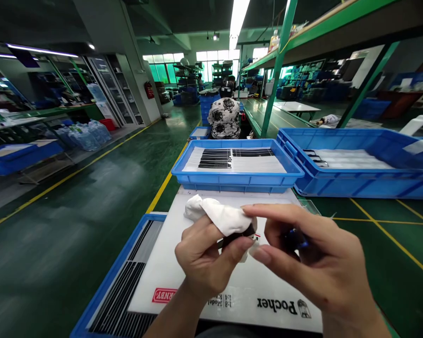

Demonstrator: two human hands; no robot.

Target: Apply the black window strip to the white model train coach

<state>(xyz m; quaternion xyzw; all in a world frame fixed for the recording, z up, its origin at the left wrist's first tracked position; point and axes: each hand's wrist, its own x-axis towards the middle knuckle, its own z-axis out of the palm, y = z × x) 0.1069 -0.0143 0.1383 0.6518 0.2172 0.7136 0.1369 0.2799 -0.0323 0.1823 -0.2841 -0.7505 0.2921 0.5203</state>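
Close together, left hand (206, 256) holding white cloth (225, 218), right hand (317, 253) curled around dark object (296, 238).

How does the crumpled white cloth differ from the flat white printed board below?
The crumpled white cloth is draped over the left hand; the flat white board lies underneath. The cloth is much smaller than the board. The cloth shows no print; the board bears black lettering and a red label. Both are white.

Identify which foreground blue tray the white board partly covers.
The lower-left tray: the white board overlaps it, but not the centre tray or right tray.
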